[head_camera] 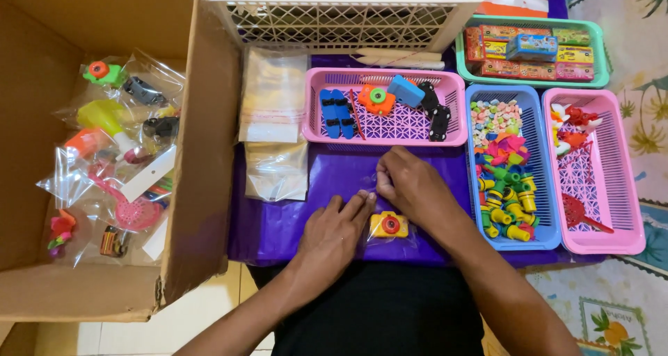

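Observation:
A small clear plastic bag lies on the purple cloth, with a yellow toy camera inside it. My left hand rests flat on the cloth, fingertips touching the bag's upper left edge. My right hand is curled over the bag's top edge, fingers pinched on the plastic just above the camera. Both hands are close together in front of the pink basket.
The pink basket holds blue toy pieces, an orange toy camera and black toy cars. A blue basket of small colourful toys and another pink basket stand right. Empty clear bags lie left; a cardboard box holds filled bags.

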